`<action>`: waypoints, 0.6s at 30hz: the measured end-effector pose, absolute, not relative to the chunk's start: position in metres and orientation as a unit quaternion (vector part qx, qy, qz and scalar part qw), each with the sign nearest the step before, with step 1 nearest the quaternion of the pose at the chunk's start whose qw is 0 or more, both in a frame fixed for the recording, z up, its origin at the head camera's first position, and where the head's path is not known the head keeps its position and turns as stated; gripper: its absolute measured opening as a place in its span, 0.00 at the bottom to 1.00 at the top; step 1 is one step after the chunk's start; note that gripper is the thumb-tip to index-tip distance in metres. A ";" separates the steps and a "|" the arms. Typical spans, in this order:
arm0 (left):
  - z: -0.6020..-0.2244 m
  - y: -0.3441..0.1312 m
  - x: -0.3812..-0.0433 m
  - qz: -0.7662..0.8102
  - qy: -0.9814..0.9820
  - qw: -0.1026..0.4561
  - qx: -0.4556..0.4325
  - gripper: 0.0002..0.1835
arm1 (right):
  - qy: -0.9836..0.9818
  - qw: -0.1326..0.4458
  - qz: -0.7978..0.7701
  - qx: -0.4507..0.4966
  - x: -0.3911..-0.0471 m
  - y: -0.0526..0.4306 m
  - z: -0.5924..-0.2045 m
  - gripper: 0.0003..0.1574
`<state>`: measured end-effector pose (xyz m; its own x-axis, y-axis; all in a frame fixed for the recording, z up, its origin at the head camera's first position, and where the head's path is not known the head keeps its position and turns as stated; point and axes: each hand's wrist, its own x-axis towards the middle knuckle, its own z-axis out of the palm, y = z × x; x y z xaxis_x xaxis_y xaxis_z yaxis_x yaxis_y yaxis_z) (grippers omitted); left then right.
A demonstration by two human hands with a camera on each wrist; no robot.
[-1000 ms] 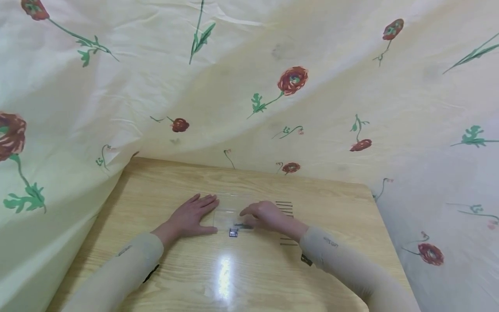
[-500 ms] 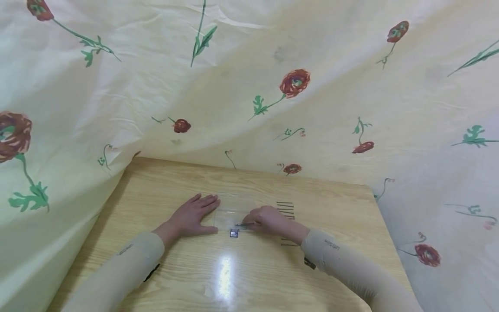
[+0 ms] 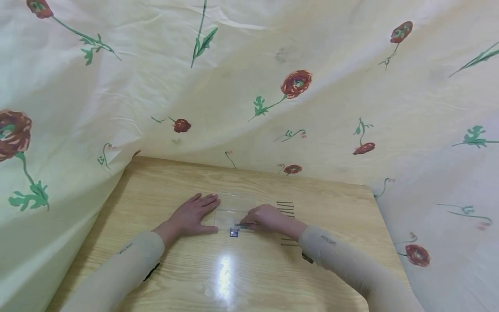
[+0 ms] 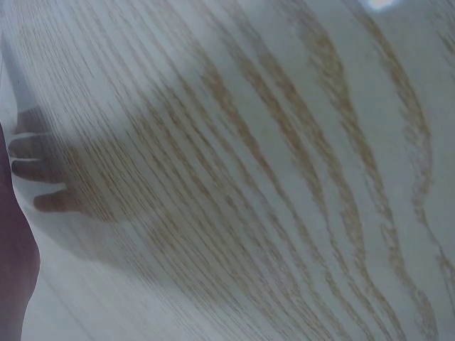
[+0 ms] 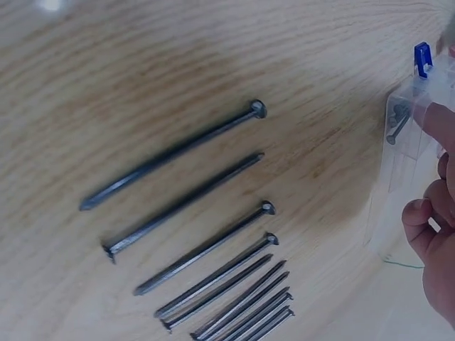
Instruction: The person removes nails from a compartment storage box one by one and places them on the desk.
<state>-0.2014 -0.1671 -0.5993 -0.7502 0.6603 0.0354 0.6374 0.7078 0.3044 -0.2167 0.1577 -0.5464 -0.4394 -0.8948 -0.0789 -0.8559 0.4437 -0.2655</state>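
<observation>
A clear plastic box [image 3: 224, 220] with its clear lid [image 3: 235, 201] folded back lies on the table. A blue latch [image 5: 424, 60] sits on its near edge. My left hand [image 3: 192, 216] lies flat with fingers spread, its fingertips and thumb at the box's left edge. My right hand [image 3: 265, 219] reaches into the right part of the box, fingers bent, fingertips right at some loose nails [image 5: 399, 126] there. I cannot tell whether it pinches one. Several steel nails [image 5: 202, 245] lie side by side on the table, partly under the right forearm in the head view.
The wooden table [image 3: 171, 273] runs back to a flowered cloth [image 3: 218, 86] hanging behind and at both sides. Light glares on the table [image 3: 224, 277] in front of the box. Both forearms wear beige sleeves [image 3: 343, 260].
My right hand has come down and slightly nearer to me over the box's right part, its fingers drawing in toward the loose nails. My left hand stays in place.
</observation>
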 end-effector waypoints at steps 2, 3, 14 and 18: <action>-0.599 -0.167 -0.200 0.153 0.923 0.037 0.352 0.52 | 0.846 0.118 -0.082 -0.513 -0.216 0.155 -0.545 0.15; -0.599 -0.167 -0.199 0.154 0.922 0.037 0.352 0.52 | 0.848 0.124 -0.078 -0.510 -0.215 0.154 -0.545 0.15; -0.595 -0.167 -0.190 0.165 0.921 0.031 0.352 0.52 | 0.851 0.133 -0.073 -0.503 -0.210 0.145 -0.545 0.09; -0.594 -0.166 -0.187 0.165 0.921 0.037 0.351 0.52 | 0.849 0.138 -0.067 -0.506 -0.208 0.143 -0.545 0.05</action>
<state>-0.1868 -0.1662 -0.5939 -0.7512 0.6583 0.0478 0.6339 0.6995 0.3299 -0.2084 0.1426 -0.5449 -0.4508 -0.8771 -0.1658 -0.8401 0.4797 -0.2531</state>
